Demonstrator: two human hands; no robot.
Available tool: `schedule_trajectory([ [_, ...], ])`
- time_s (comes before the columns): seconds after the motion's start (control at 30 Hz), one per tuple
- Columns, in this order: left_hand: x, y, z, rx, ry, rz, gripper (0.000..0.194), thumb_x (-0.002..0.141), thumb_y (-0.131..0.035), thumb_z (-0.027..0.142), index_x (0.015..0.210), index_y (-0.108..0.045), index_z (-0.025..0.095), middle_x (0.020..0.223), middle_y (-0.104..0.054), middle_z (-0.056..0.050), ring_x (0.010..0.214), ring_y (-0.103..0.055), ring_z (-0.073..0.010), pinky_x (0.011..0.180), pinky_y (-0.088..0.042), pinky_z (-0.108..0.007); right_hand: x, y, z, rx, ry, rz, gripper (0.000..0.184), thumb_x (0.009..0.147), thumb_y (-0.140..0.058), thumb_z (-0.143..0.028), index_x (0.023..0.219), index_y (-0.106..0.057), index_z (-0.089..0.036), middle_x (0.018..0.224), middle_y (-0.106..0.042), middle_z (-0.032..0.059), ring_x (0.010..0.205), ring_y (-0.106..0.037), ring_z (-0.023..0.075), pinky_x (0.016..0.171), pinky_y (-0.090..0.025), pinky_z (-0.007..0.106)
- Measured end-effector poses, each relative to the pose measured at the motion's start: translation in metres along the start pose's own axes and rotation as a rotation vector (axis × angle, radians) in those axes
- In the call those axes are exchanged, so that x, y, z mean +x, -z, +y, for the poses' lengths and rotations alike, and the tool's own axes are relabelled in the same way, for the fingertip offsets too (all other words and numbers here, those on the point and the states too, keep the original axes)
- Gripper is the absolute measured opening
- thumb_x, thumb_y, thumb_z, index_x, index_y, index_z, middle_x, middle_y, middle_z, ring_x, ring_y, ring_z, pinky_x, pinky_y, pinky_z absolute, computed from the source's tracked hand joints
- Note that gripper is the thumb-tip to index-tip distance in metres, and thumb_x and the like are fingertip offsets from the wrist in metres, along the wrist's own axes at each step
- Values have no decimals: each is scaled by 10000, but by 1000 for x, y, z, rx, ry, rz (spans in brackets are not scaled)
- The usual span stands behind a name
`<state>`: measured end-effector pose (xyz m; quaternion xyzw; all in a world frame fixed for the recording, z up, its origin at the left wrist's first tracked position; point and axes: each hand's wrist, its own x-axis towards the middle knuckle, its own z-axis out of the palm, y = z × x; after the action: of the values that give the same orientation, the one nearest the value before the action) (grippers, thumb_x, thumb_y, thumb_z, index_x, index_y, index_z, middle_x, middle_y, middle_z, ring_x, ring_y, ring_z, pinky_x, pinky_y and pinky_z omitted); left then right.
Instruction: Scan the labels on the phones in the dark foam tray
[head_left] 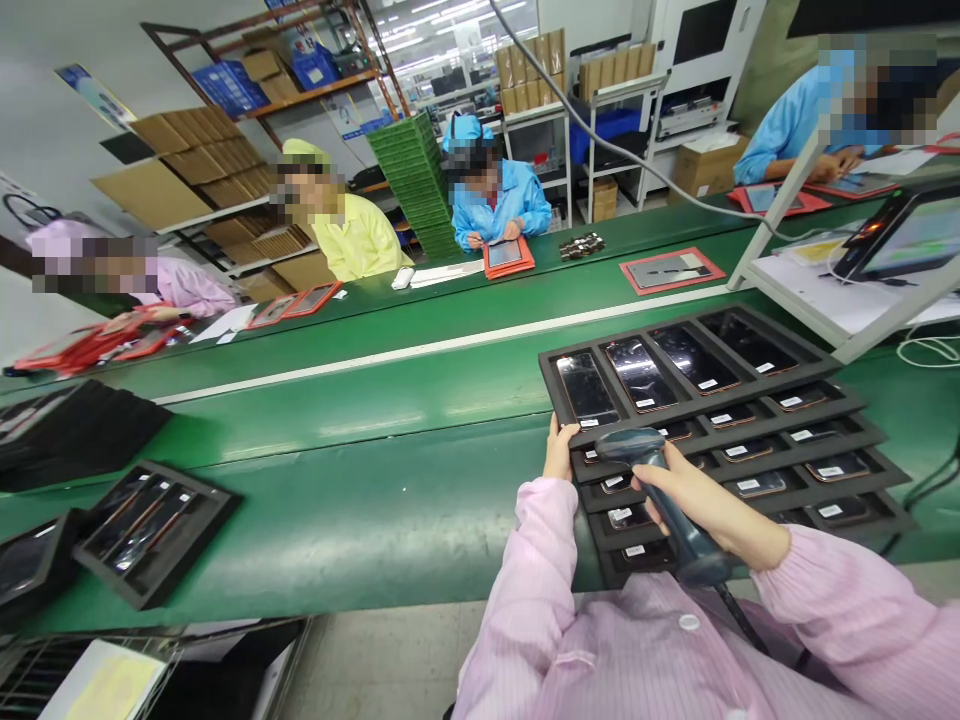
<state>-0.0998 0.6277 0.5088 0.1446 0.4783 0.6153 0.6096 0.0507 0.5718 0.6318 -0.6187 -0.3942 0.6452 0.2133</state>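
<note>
Evidently, the right hand (705, 497) grips a dark blue-grey plastic handheld scanner (679, 522) above stepped, black foam trays (871, 434) of glossy dark phones (637, 370) on the green desk (375, 520), while the left hand (559, 450) (its cuff (550, 503) pale pink) holds the near-left corner of the top tray (613, 382).

I'm on a factory floor, on what looks like an electronics line. A long green bench (420, 500) runs past me, and co-workers (517, 195) sit along its far side in pink, yellow and blue smocks (360, 235). Beside me, black foam trays (605, 370) of phones (694, 358) stand stacked, and my right hand (697, 490) grips a handheld scanner (675, 510). Cardboard boxes (532, 70) and a tall pile of green trays (416, 185) fill the background.
</note>
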Motion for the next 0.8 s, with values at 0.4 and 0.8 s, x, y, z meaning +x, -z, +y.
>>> schedule_trajectory([
  [0.4,-1,-1,2,3,-7,8,498,468,-681,269,959,-614,223,778,-665,25,679,-585,-141,680,-452,-257,2,89,-7,-79,117,79,251,837,-573,-266,980,-370,-230,747,-580,-42,387,-492,79,359,-455,209],
  [0.8,-8,-7,8,1,24,46,433,444,-688,282,862,-592,222,743,-662,37,663,-600,-147,670,-475,-272,-4,140,-10,-112,143,172,275,806,-597,-259,1007,-415,-213,861,-628,13,442,-530,83,376,-437,205],
])
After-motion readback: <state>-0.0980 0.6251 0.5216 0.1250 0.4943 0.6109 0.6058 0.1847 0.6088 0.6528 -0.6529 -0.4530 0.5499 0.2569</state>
